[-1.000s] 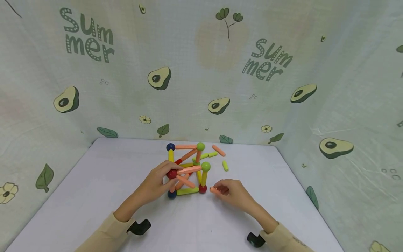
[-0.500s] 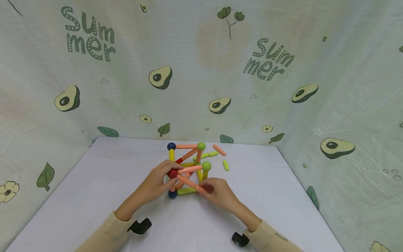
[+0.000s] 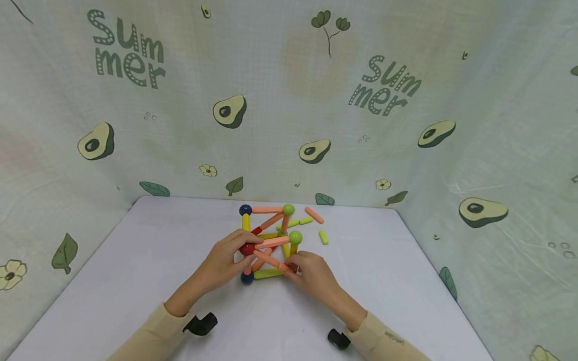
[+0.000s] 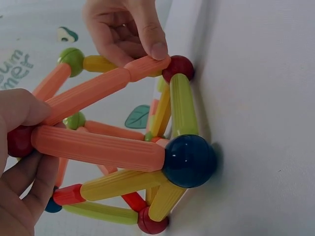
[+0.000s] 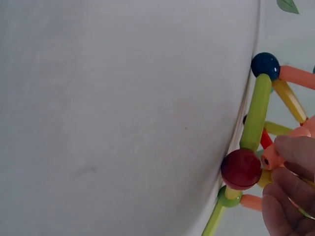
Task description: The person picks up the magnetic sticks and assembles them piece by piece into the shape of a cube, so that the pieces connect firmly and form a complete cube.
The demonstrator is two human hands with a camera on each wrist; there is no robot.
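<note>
A frame of magnetic rods and balls (image 3: 269, 274) stands on the table. My left hand (image 3: 228, 255) grips the red ball (image 4: 20, 141) at its upper near left corner. A long orange rod (image 4: 88, 96) slants down from that ball. My right hand (image 3: 316, 278) pinches a short orange rod (image 4: 146, 68) between thumb and fingers. One end of the short rod meets the long rod's lower end, in line with it. Its other end lies right beside the lower red ball (image 5: 241, 169); whether they touch I cannot tell. In the head view, my right hand hides that lower ball.
Behind the frame, to the right, lie a loose orange rod (image 3: 314, 215), a short green rod (image 3: 323, 237) and green rods (image 3: 305, 220) end to end. The white table (image 3: 135, 260) is bounded by a printed cloth (image 3: 266, 150) at the back and sides.
My right hand has moved left with the short orange rod, bringing it to the slanting long rod's end, then shifted slightly further left and up. The left hand keeps its hold.
</note>
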